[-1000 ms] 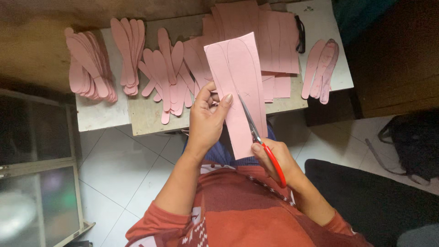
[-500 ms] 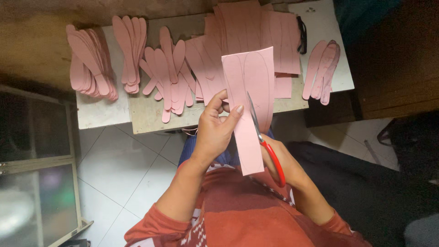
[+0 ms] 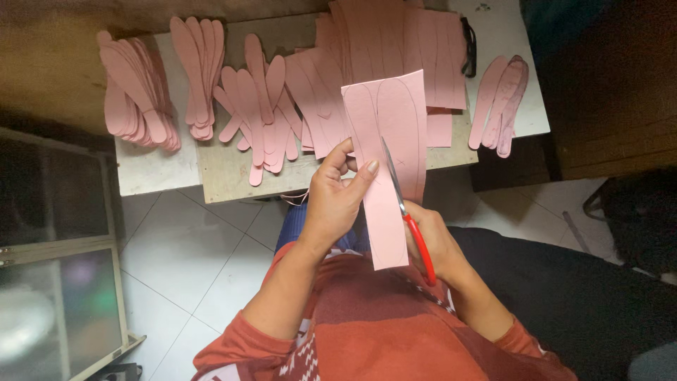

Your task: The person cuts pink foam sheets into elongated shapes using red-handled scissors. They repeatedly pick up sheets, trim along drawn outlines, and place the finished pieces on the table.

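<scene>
My left hand (image 3: 337, 199) grips the left edge of a pink sheet (image 3: 386, 127) with curved outlines drawn on it, thumb on top. My right hand (image 3: 438, 241) holds red-handled scissors (image 3: 407, 215), partly behind the sheet. The blades point up into the sheet along a drawn line near its middle. The sheet is held upright over my lap, in front of a low table (image 3: 226, 176).
On the table lie stacks of cut pink sole shapes at the left (image 3: 137, 92), a spread pile in the middle (image 3: 257, 113), uncut pink sheets (image 3: 395, 42) behind, and more cut shapes at the right (image 3: 501, 102). A glass cabinet (image 3: 56, 268) stands at left; white tile floor below.
The sheet has turned more upright and shifted right in my left hand. The scissors have advanced further up the sheet along the drawn line.
</scene>
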### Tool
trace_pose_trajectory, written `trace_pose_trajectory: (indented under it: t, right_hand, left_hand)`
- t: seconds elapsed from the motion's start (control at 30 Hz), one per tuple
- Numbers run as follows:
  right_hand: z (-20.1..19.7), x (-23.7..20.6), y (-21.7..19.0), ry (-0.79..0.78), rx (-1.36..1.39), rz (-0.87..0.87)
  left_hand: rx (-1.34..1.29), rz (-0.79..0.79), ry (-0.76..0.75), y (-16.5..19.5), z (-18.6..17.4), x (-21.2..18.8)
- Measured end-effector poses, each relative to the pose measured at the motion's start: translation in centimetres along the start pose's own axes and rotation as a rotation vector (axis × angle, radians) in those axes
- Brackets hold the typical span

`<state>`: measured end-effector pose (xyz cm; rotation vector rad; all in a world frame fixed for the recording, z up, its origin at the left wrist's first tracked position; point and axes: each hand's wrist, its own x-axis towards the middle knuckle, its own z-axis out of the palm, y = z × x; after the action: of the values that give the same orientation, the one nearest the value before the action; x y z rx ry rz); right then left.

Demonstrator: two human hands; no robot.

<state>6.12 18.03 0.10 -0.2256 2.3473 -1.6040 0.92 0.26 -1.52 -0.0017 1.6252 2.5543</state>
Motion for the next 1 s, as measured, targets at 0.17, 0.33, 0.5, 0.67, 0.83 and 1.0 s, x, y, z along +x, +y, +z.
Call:
trace_pose_trajectory:
  t: [0.17,0.33,0.5,0.67,0.83,1.0]
  right_hand:
    - [0.5,0.0,0.1,0.047,0.022,-0.01]
    - [0.8,0.2,0.9,0.095,-0.076,0.011]
    - [1.2,0.1,1.7,0.123,-0.113,0.005]
    - [1.2,-0.3,2.0,0.092,-0.058,0.018]
    - [0.6,0.4,1.7,0.038,-0.05,0.057]
    - [-0.3,1.1,0.8,-0.032,-0.035,-0.067]
  left_hand:
    - [-0.017,-0.004,0.013,-0.6,-0.2,0.3]
    - [-0.017,-0.005,0.018,-1.0,-0.4,0.5]
    - [-0.037,-0.028,0.025,-1.2,-0.3,0.6]
    - [0.078,0.163,0.091,-0.4,-1.1,2.0]
    - [0.164,0.149,0.135,0.1,-0.6,1.7]
    - [0.134,0.119,0.105,-0.3,0.4,0.6]
